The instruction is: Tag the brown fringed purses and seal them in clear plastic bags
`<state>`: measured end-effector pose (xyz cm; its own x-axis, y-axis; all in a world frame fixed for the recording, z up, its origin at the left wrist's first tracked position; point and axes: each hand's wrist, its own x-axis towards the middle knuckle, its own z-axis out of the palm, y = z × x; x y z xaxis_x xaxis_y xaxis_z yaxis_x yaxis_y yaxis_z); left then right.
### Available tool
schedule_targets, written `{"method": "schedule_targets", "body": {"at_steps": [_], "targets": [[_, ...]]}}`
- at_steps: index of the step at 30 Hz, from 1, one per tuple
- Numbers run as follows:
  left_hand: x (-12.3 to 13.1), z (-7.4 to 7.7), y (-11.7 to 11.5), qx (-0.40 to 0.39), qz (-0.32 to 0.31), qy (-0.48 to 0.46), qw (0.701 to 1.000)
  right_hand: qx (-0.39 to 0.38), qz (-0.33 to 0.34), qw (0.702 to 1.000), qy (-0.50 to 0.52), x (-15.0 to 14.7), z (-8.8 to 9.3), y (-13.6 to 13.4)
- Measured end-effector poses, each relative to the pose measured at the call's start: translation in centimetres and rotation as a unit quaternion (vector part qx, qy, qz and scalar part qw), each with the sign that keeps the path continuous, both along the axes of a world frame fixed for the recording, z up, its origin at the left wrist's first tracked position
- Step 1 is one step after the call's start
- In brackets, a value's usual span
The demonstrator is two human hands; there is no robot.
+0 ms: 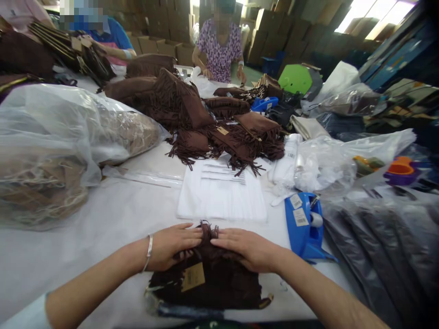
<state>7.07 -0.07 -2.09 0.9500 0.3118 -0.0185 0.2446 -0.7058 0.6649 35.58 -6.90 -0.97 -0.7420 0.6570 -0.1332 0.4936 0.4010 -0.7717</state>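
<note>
A dark brown fringed bag lies flat on the white table near its front edge, a tan tag on top of it. My left hand rests on the bag's far left part, fingers stretched toward the middle. From the other side my right hand lies on the far right part, its fingers also straight. Strands of fringe stick up between the two sets of fingertips. Just beyond the hands is a stack of white plastic bags with printed lines. The underside of the brown bag is hidden.
A blue tape dispenser stands right of my right hand. More brown fringed bags are heaped ahead. Clear sacks with tan items lie left; wrapped grey items lie right. One person stands across the table, others at far left.
</note>
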Motion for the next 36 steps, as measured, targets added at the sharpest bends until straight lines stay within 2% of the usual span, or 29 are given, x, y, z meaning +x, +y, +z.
{"method": "schedule_targets", "body": {"at_steps": [1,3,5,7,8,9,10,12,13,14,15,18,21,23,25,28,30,32,34,36], "targets": [[-0.4,-0.8,-1.2,0.034,0.000,0.003,0.999,0.045,0.015,0.999,-0.018,-0.4,-0.4,-1.1],[-1.4,-2.6,-3.4,0.057,-0.014,0.022,0.998,0.085,0.037,0.995,-0.034,-0.8,-1.1,-3.4],[-2.4,-4.0,-5.1,0.073,-0.001,0.025,0.997,0.078,0.055,0.995,-0.011,-0.7,-1.3,-5.8],[-3.2,-4.7,-6.3,0.078,0.021,0.008,0.997,0.038,0.049,0.997,0.051,-0.2,-0.8,-7.6],[-3.4,-4.8,-6.7,0.076,0.033,-0.004,0.997,0.019,0.021,0.995,0.095,0.1,-0.3,-8.0],[-3.6,-4.8,-7.1,0.071,0.042,-0.016,0.996,0.004,-0.039,0.989,0.140,0.5,0.2,-7.9],[-3.7,-4.8,-7.3,0.064,0.046,-0.026,0.997,-0.008,-0.127,0.977,0.173,0.8,0.5,-7.2],[-3.7,-4.8,-7.6,0.051,0.058,-0.042,0.996,-0.045,-0.312,0.932,0.177,1.3,0.6,-4.4],[-3.7,-4.9,-7.6,0.045,0.064,-0.051,0.996,-0.087,-0.376,0.911,0.147,1.2,0.3,-2.4],[-3.7,-4.9,-7.7,0.038,0.070,-0.061,0.995,-0.144,-0.396,0.901,0.105,1.0,-0.2,-0.2],[-3.6,-5.1,-7.7,0.031,0.076,-0.073,0.994,-0.215,-0.381,0.896,0.071,0.6,-0.9,2.0],[-3.6,-5.3,-7.6,-0.001,0.096,-0.108,0.989,-0.353,-0.300,0.885,0.048,-1.8,-3.1,7.1],[-3.9,-5.2,-7.6,-0.040,0.126,-0.131,0.982,-0.416,-0.253,0.870,0.070,-4.8,-3.8,8.6],[-4.3,-4.7,-7.6,-0.071,0.148,-0.153,0.975,-0.408,-0.241,0.873,0.114,-6.0,-3.2,7.7],[-4.9,-4.0,-7.4,-0.103,0.193,-0.172,0.961,-0.356,-0.197,0.899,0.165,-6.5,-2.2,5.6],[-4.9,-2.8,-6.3,-0.116,0.314,-0.183,0.925,-0.206,-0.089,0.964,0.142,-6.3,-0.8,1.0],[-4.1,-2.2,-5.0,-0.096,0.366,-0.171,0.910,-0.113,-0.038,0.989,0.090,-6.2,-0.2,-2.2],[-2.4,-2.1,-3.4,-0.065,0.353,-0.140,0.923,-0.076,-0.008,0.993,0.086,-5.9,0.3,-4.8],[-0.3,-2.4,-2.2,-0.028,0.279,-0.096,0.955,-0.095,-0.011,0.987,0.130,-5.0,1.0,-6.2],[1.7,-3.3,-1.9,0.013,0.179,-0.060,0.982,-0.096,-0.101,0.972,0.187,-3.4,1.5,-6.3]]}}
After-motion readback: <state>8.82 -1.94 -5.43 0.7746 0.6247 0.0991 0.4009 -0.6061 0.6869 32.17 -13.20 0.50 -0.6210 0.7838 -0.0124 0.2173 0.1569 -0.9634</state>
